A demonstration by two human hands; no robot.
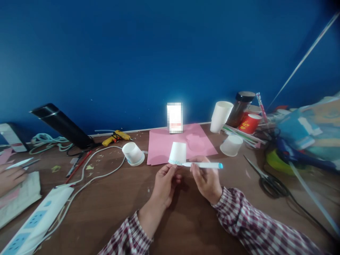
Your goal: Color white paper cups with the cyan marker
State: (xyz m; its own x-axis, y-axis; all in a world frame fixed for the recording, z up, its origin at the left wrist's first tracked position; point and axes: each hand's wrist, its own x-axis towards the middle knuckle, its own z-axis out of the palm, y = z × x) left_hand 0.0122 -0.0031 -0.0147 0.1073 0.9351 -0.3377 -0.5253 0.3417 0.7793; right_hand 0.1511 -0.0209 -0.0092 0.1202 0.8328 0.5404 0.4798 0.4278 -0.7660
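A white paper cup (178, 151) is held upside down at its rim by my left hand (165, 182), thumb and fingers pinching the edge. Small blue zigzag marks run along that rim. My right hand (205, 179) is closed around a white marker (209, 165) with a light blue end, its tip at the cup's rim on the right. Behind the cup lies pink paper (159, 141). Left of it stands another upturned paper cup (132, 154) with blue marks near its rim. To the right is a plain white cup (231, 145), also upturned.
Black scissors (271, 182) lie at the right, near a cluttered pile. A lit phone screen (175, 118) leans at the wall. Stacked cups (221, 117), a yellow glue gun (117, 137), a black bottle (63, 125) and a power strip (37, 219) surround. Another person's hand (10, 179) is far left.
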